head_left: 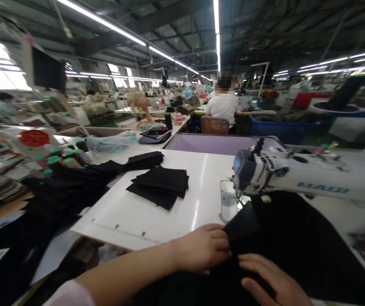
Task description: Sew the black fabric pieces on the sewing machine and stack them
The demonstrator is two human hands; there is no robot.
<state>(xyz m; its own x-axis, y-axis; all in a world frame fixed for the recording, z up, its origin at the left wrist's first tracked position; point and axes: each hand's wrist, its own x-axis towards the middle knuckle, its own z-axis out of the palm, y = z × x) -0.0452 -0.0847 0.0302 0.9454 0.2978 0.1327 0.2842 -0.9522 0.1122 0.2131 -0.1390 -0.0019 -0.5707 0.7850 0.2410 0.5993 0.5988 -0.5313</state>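
- A worker at a factory bench steadies a black fabric beneath the head of a white sewing machine. The cloth spreads from the needle area toward the camera.
- The left hand rests at the fabric's near edge with its fingers curled onto it; whether it pinches or merely presses cannot be told.
- The right hand lies flat and released, palm down on the cloth just beside the left.
- Judging by the layout, the work looks under way rather than finished: 1 piece sits at the machine, while 2 stacks of black cut pieces lie untouched on the white table.
- A co-worker in a white shirt sits at a bench beyond.
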